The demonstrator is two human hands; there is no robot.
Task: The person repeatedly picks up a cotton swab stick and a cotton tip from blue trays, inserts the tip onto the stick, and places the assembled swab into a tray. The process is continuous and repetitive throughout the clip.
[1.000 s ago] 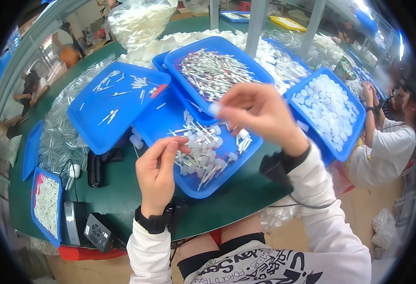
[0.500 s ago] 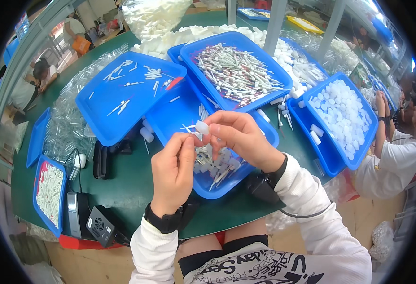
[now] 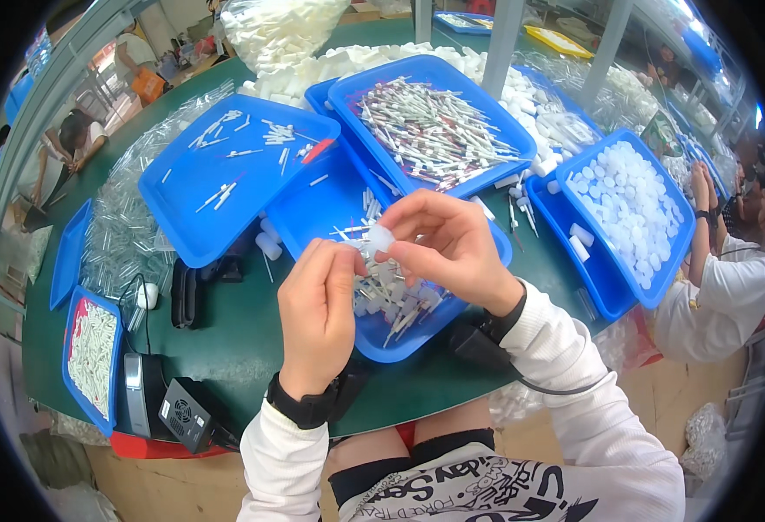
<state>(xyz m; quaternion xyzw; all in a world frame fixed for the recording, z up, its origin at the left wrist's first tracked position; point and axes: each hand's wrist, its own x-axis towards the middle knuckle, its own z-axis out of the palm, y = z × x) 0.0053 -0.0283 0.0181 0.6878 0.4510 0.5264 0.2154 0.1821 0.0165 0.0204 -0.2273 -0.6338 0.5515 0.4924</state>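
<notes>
Green tabletop [image 3: 234,357] across the middle of a busy workroom, and at its near edge two bare hands meet! Right hand [image 3: 452,257]: thumb and forefinger are closed on a translucent white cap [image 3: 380,239], pinching it just beside the left fingertips. Left hand [image 3: 317,313]: thumb and forefinger press together, though whether something thin sits between them cannot be told, nor whether the cap touches them.

Right below, the middle blue tray [image 3: 391,352] carries a jumble of white caps and thin sticks, partly covered by the hands. Behind it, a raised blue tray [image 3: 520,130] is heaped with white-and-red sticks. Over to the left, another blue tray [image 3: 182,209] overlaps the middle one, a scattering of sticks on it. And to the right, a tilted blue tray [image 3: 676,226] brims with caps!

Farther out, clear tubes [image 3: 121,235] pile up at the left, a plump clear bag [image 3: 282,35] of white pieces stands at the back, and a co-worker's hands [image 3: 702,187] rise at the far right.
</notes>
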